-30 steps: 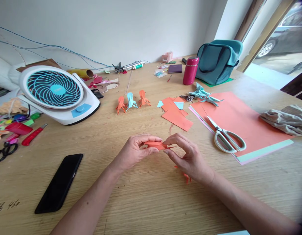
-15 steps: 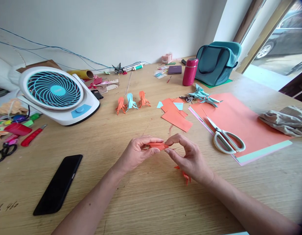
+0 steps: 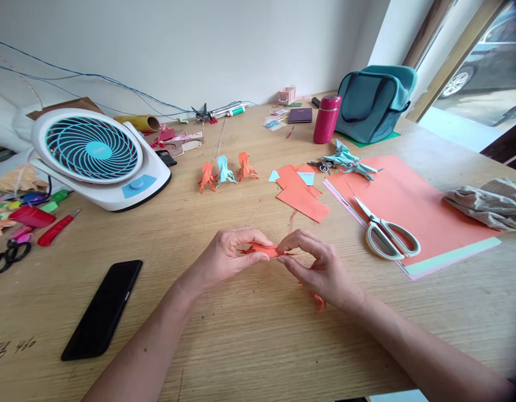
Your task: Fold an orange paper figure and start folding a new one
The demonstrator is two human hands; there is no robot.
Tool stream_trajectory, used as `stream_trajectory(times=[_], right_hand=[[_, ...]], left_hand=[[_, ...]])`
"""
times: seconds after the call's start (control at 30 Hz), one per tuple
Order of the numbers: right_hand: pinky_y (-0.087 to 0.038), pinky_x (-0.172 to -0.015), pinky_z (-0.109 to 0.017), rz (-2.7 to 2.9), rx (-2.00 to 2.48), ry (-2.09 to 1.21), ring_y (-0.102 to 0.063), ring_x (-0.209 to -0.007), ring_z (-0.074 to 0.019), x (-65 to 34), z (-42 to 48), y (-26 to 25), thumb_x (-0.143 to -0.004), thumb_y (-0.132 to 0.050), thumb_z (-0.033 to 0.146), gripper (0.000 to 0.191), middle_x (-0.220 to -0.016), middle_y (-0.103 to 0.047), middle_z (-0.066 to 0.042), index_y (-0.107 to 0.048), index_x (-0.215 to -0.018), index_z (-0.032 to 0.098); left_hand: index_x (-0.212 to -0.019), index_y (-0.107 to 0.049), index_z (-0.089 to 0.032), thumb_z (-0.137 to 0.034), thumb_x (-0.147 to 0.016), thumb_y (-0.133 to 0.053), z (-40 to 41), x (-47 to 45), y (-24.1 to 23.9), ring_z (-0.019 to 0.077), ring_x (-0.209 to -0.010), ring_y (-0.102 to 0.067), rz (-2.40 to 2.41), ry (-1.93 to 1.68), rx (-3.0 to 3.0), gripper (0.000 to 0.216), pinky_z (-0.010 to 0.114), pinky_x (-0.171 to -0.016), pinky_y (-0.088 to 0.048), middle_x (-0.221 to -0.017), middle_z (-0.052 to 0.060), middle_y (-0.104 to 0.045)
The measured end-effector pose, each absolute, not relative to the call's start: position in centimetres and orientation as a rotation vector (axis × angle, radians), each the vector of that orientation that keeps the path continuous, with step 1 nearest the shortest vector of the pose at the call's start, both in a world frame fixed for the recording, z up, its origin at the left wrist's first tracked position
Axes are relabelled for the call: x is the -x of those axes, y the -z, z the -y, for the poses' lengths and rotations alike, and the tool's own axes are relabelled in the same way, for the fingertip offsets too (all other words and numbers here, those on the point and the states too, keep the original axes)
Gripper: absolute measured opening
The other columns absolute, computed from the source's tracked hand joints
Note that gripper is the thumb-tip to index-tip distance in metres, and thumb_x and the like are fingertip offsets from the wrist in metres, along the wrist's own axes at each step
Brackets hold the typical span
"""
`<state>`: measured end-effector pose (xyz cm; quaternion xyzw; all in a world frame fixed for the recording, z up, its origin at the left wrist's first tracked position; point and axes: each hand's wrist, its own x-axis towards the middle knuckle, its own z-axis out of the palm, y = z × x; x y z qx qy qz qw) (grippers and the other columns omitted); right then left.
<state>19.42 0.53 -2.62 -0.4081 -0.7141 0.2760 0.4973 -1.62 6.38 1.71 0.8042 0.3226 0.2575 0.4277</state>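
Note:
Between my two hands, just above the table, is a small folded orange paper figure (image 3: 264,250). My left hand (image 3: 236,254) pinches its left part, thumb below and fingers above. The thumb and forefinger of my right hand (image 3: 318,265) are closed on its right end. Thin pointed tips stick out at both sides; the rest is partly covered by fingers. Partly hidden under my right hand lies another orange folded piece (image 3: 319,302). Farther back stand two orange folded figures (image 3: 207,177) and a light blue folded figure (image 3: 225,170) in a row.
White scissors (image 3: 385,231) lie on orange paper sheets (image 3: 412,195) at right, near blue folded pieces (image 3: 350,159). Orange paper scraps (image 3: 303,202) lie ahead. A fan (image 3: 102,156) and phone (image 3: 102,310) are left; a pink flask (image 3: 327,119) and teal bag (image 3: 370,106) stand behind.
Both hands have shifted slightly left with the orange figure, and its visible outline has changed a little between the fingers. The view has moved slightly. Other things stay put.

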Motion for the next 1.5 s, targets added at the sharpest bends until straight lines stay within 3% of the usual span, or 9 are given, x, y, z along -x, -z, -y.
stream_trajectory(times=[0.77, 1.17, 1.5], right_hand=[[-0.051, -0.079, -0.033, 1.828, 0.981, -0.666, -0.065, -0.085, -0.0173, -19.6, -0.7, 2.6, -0.094, -0.061, 0.019, 0.010, -0.095, -0.070, -0.006, -0.070, -0.099, 0.021], [-0.050, -0.081, -0.033, 1.840, 0.975, -0.649, -0.065, -0.089, -0.0176, -19.6, -0.6, 2.8, -0.095, -0.060, 0.019, 0.016, -0.099, -0.070, -0.006, -0.072, -0.106, 0.023], [-0.052, -0.086, -0.034, 1.827, 0.983, -0.570, -0.065, -0.096, -0.0196, -20.1, -0.8, 2.1, -0.094, -0.062, 0.023, 0.019, -0.105, -0.069, -0.008, -0.069, -0.112, 0.020]], left_hand=[[-0.103, -0.079, -0.025, -0.028, -0.092, -0.065, -6.2, 1.6, -1.7, 0.0185, -0.100, -0.069, -0.748, -0.615, -1.980, 0.018, 0.027, -0.087, -0.054, -0.106, 0.005, -0.075], [-0.103, -0.079, -0.023, -0.027, -0.090, -0.067, -6.4, 1.8, -1.4, 0.0182, -0.099, -0.070, -0.792, -0.616, -1.882, 0.018, 0.026, -0.088, -0.054, -0.105, 0.004, -0.077], [-0.114, -0.075, -0.027, -0.034, -0.085, -0.073, -6.7, 2.2, -1.0, 0.0214, -0.106, -0.071, -0.924, -0.621, -1.791, 0.030, 0.032, -0.096, -0.054, -0.112, 0.004, -0.076]])
